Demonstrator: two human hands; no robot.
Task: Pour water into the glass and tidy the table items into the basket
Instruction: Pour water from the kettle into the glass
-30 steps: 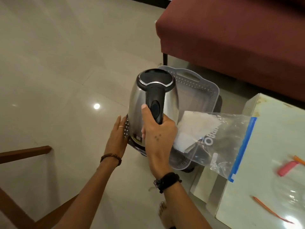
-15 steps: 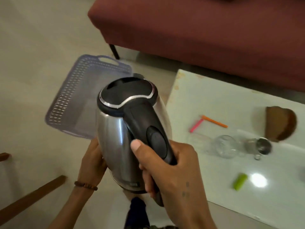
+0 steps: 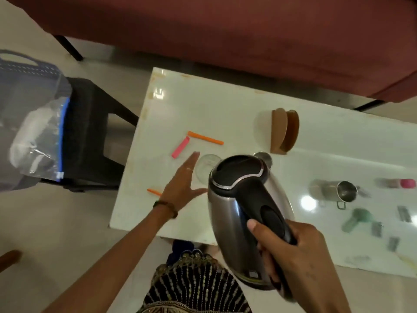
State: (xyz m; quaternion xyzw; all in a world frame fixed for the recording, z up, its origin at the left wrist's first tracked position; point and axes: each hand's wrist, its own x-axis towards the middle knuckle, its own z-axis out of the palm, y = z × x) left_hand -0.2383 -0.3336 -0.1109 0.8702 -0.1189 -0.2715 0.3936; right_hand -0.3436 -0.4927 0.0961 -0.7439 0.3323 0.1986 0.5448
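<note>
The right hand (image 3: 295, 251) is wrapped around the black handle of a steel kettle (image 3: 243, 213), holding it above the near edge of the white counter (image 3: 225, 105) with its lidded top tilted toward the far side. The left hand (image 3: 184, 181) reaches out flat over the counter, fingers straight and spread and holding nothing, its fingertips just beside a clear glass (image 3: 206, 167) that stands near the middle of the counter's left half, partly hidden behind the kettle.

Far-left of the glass lie a pink stick (image 3: 180, 147) and a long orange stick (image 3: 205, 138), close together; a shorter orange piece (image 3: 154, 192) shows near the left wrist. A brown folded holder (image 3: 284, 131) stands upright toward the far side. To the right, a steel mug (image 3: 334, 191) lies on its side, with a green item (image 3: 356, 219) near it and a blurred pink-capped thing (image 3: 397, 183) beyond.

Off the counter to the left, a lavender perforated basket (image 3: 20, 64) sits on a dark stool (image 3: 90, 132), with a clear zip bag (image 3: 40, 136) with a blue strip lying over it. A maroon sofa (image 3: 225, 30) runs along the far side.
</note>
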